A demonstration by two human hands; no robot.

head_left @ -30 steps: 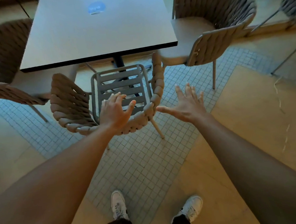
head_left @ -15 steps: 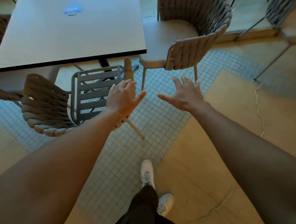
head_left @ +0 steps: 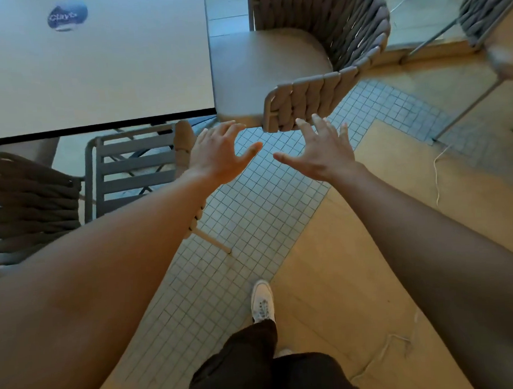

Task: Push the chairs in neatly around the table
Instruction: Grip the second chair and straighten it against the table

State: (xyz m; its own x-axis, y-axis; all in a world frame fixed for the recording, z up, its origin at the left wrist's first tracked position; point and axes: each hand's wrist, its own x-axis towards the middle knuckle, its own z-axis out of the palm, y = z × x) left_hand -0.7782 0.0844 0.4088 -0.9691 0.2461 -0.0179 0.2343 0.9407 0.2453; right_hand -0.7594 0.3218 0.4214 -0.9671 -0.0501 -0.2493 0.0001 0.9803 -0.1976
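A pale square table [head_left: 101, 83] fills the upper left. A woven chair with a slatted grey seat [head_left: 135, 168] stands at its near edge, partly under it. A second woven chair with a beige cushion [head_left: 272, 68] stands at the table's right side, its near armrest [head_left: 313, 102] facing me. My left hand [head_left: 220, 154] hovers open over the tiled floor, beside the slatted chair's right armrest. My right hand [head_left: 321, 152] is open too, fingertips just below the cushioned chair's armrest. Neither hand holds anything.
Another woven chair [head_left: 496, 24] stands at the far right on thin metal legs. A white cord [head_left: 437, 173] trails over the wooden floor. My white shoe [head_left: 262, 304] steps on the edge of the small-tiled strip [head_left: 250, 212].
My left hand has come off the slatted chair's back. Both open hands and my view have shifted right, toward the cushioned chair, and I have stepped forward.
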